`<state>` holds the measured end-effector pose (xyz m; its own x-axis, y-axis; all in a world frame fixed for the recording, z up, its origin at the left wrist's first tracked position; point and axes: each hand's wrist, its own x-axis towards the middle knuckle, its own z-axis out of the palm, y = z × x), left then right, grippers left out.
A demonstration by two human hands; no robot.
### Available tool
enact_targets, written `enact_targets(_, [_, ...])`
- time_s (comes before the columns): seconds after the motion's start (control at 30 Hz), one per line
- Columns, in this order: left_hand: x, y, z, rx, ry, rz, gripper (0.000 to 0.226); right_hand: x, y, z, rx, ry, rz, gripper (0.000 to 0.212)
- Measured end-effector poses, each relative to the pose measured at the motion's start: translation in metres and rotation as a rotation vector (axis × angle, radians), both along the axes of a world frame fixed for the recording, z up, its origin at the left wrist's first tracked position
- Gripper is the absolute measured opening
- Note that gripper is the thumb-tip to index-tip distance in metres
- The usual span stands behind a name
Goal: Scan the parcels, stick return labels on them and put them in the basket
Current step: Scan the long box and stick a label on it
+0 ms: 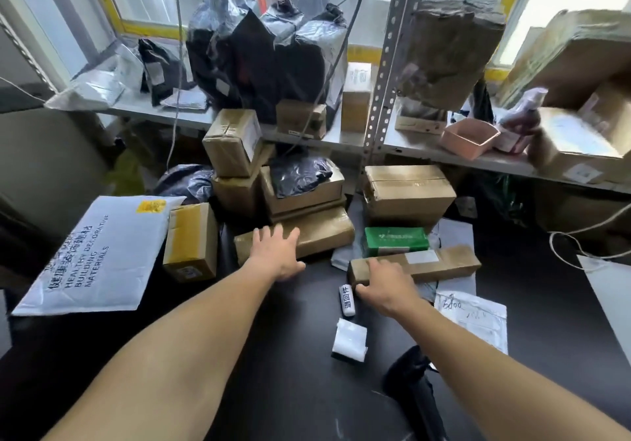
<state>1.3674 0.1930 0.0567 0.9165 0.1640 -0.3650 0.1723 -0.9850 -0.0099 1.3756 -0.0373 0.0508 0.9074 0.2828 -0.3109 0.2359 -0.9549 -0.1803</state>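
Cardboard parcels crowd mid-frame on the dark bench (273,355): left hand (277,256), fingers spread, rests on a flat box (324,232), right hand (384,288) curls around a long box (444,261), seemingly choosing one for scanning.

Left of your left hand (278,252), the large white mailer (99,256) reads "HEALTHY DECORATIVE BUILDING MATERIALS" beside bigger Chinese characters. Just left of your right hand (386,287), the small white label roll (347,300) carries "退回件". Right of that hand, the white bag (474,317) shows handwriting you cannot make out.
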Motion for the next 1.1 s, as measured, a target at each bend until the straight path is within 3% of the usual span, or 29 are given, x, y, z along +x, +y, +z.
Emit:
enact_targets(0.17, [0.039,0.038,-0.021,0.01,0.064,0.031,0.102,0.027,0.033,-0.017,0.0,0.017,0.007,0.047])
enact_targets(0.3, [0.052,0.059,-0.039,-0.139,0.116,0.017,0.114,0.037,0.048,-0.027,0.008,0.022,-0.019,0.049])
enact_targets(0.33, [0.052,0.062,-0.043,-0.33,0.175,0.081,0.118,0.039,0.05,-0.03,0.035,0.019,-0.036,0.05])
enact_targets(0.4, [0.042,0.062,-0.039,-0.889,0.387,0.279,0.116,0.039,0.055,-0.032,0.137,0.029,-0.115,0.051])
enact_targets(0.47, [0.028,0.061,-0.033,-1.337,0.565,0.533,0.084,0.036,0.057,-0.029,0.283,0.051,-0.229,0.058])
enact_targets(0.53, [0.012,0.059,-0.03,-1.612,0.593,0.7,0.057,0.029,0.058,-0.024,0.411,0.086,-0.302,0.065])
enact_targets(0.6, [-0.003,0.055,-0.034,-1.774,0.598,0.753,0.055,0.021,0.061,-0.019,0.549,0.158,-0.346,0.062])
enact_targets(0.8, [-0.038,0.031,-0.035,-1.927,0.534,0.756,0.049,-0.005,0.074,-0.005,1.158,0.418,-0.579,0.042])
enact_targets(0.93, [-0.051,0.021,-0.029,-1.828,0.524,0.589,0.053,-0.024,0.064,-0.006,1.102,0.346,-0.634,0.056])
enact_targets(1.0, [-0.063,0.011,-0.022,-1.763,0.539,0.463,0.059,-0.036,0.059,-0.005,1.174,0.347,-0.685,0.057])
enact_targets(1.1, [-0.09,-0.018,-0.012,-1.713,0.363,0.368,0.062,-0.059,0.052,-0.004,1.219,0.349,-0.665,0.05])
